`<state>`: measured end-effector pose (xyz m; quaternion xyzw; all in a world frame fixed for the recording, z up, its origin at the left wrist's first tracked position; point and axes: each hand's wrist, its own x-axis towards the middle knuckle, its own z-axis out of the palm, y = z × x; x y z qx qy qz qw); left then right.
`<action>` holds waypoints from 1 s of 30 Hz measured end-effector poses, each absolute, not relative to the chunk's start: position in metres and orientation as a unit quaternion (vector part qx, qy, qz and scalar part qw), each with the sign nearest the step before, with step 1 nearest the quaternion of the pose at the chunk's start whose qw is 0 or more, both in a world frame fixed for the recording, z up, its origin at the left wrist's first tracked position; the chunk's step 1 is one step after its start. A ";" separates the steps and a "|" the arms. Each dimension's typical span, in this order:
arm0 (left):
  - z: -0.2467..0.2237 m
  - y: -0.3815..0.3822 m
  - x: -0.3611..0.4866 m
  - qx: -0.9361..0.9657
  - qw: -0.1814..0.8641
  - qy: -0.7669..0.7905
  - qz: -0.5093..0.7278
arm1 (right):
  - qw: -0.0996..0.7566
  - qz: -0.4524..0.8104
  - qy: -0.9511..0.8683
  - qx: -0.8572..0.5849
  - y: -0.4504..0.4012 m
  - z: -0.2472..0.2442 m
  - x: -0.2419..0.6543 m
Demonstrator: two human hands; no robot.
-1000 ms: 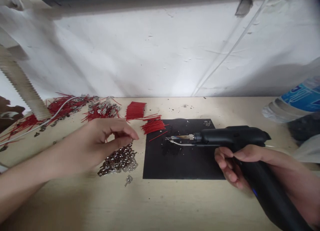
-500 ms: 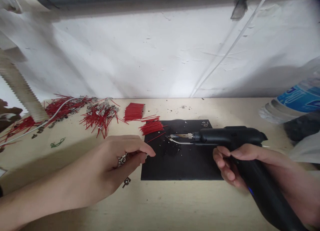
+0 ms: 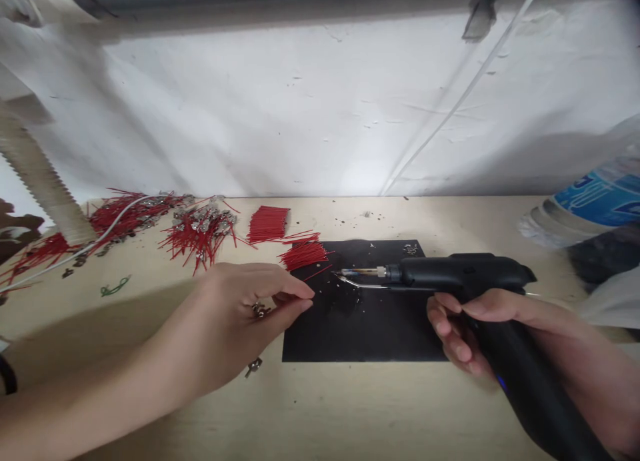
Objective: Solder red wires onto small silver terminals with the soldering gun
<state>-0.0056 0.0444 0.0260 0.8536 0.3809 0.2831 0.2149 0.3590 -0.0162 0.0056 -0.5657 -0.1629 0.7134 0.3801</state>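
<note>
My left hand [image 3: 250, 314] is closed around small metal parts [image 3: 260, 309], with thumb and forefinger pinched at the left edge of the black mat [image 3: 360, 328]. Another metal part [image 3: 254, 366] shows just below the palm, on or near the tabletop. In my right hand [image 3: 500, 314] is a black pistol-shaped soldering tool [image 3: 460, 272]. Its metal tip and a thin curved tube point left over the mat. A single red wire [image 3: 319, 272] lies between my left fingertips and that tip, beside a bundle of short red wires [image 3: 303, 252].
Behind the mat lies a stack of red wires [image 3: 269, 222]. Piles of red wires with metal parts [image 3: 201, 231] spread to the left, near a green twisted wire [image 3: 115, 286] and a ribbed post [image 3: 45, 174]. A bottle [image 3: 595, 194] lies at the right.
My left hand has moved slightly up and right, and its thumb and forefinger have come together. The right hand and the soldering tool have hardly moved.
</note>
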 end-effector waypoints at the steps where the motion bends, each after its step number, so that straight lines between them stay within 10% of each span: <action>1: 0.024 0.044 -0.003 0.865 0.194 0.367 0.282 | 0.378 0.712 -0.155 -0.571 -0.017 0.007 0.358; 30: 0.018 0.074 0.010 0.787 0.230 0.555 0.142 | 0.399 0.718 -0.160 -0.547 0.009 0.009 0.341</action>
